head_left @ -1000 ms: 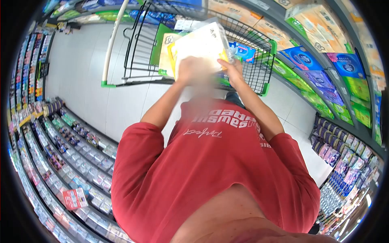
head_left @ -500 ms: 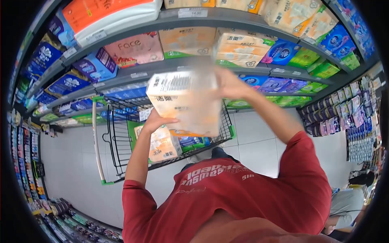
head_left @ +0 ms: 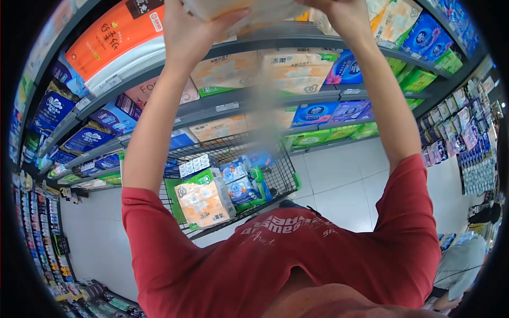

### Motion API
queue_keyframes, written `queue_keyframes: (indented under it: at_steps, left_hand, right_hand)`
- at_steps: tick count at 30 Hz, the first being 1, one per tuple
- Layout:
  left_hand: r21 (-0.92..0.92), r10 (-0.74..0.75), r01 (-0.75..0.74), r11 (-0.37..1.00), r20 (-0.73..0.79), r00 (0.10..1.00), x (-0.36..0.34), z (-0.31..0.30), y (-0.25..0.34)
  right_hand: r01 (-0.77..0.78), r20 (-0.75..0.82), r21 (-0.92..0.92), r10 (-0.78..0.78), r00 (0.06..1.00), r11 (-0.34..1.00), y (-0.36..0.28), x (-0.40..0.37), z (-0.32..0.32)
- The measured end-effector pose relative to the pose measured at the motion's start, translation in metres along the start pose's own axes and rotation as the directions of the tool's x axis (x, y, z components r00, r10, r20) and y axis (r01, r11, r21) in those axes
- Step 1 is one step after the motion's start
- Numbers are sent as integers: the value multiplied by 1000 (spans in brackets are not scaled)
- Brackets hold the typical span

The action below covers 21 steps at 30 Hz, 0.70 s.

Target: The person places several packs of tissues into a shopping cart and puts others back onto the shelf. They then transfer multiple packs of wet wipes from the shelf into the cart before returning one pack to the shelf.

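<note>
A cream tissue pack [head_left: 254,13] is raised at the top edge of the view, in front of the upper shelf, and partly cut off. My left hand [head_left: 193,32] grips its left end, thumb along the near face. My right hand [head_left: 339,13] holds the other end, its fingers mostly out of sight. Below, the black wire shopping cart [head_left: 289,172] carries another cream-and-orange tissue pack [head_left: 204,201], with blue packs [head_left: 241,188] beside it.
Shelves hold more tissue packs [head_left: 302,69], a large orange pack [head_left: 116,42] and blue packs [head_left: 55,108]. Hanging goods [head_left: 466,132] line the right side. Another person [head_left: 461,259] is at the lower right.
Both hands have lifted the tissue pack from above the cart up toward the upper shelf. The cart's contents now show more fully.
</note>
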<state>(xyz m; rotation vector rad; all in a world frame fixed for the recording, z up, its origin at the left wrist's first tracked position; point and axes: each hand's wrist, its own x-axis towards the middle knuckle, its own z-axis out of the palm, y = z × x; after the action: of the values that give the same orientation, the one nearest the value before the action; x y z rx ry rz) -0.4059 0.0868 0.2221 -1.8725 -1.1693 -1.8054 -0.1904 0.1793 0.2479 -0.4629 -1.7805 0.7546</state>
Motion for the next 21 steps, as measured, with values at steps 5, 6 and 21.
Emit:
queue_keyframes:
  at_steps: [5,6,21]
  left_hand:
    - [35,-77,72,997,180,981,26,33,-24]
    - [206,-138,92,974,223,965,27,36,-22]
    - [21,-264,269,963,276,924,49,133,-125]
  right_hand:
    - [365,-87,-318,-410,908,875,39,41,-33]
    - [362,-94,-314,-408,908,878,50,41,-38]
    - [-55,-197,-547,-64,978,836,143,60,-81]
